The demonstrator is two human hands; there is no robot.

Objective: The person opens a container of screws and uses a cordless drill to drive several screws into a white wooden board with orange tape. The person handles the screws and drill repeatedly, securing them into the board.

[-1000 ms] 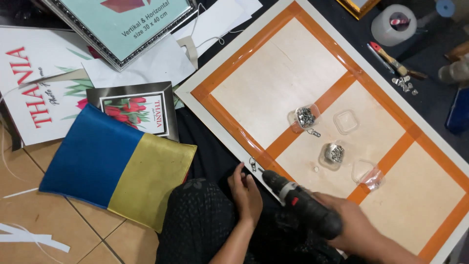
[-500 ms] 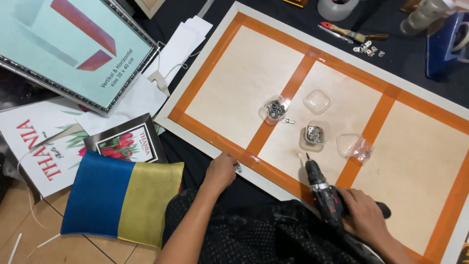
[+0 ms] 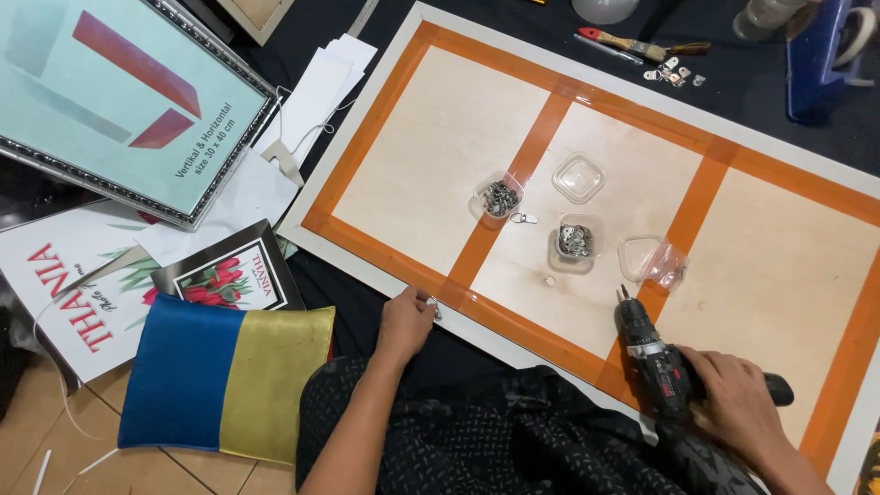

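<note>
While right hand (image 3: 733,403) grips it, drill (image 3: 653,359) apparently points up-left.

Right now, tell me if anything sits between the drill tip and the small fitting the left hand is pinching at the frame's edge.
Nothing visible does. The drill, in the right hand, points up over the orange tape. The left hand pinches the fitting at the frame edge. Only bare backing lies between; the tubs sit farther up.

Matt wooden board (image 3: 431,165), glossy orange tape (image 3: 513,183) (clear plastic tubs (image 3: 579,176)).
</note>
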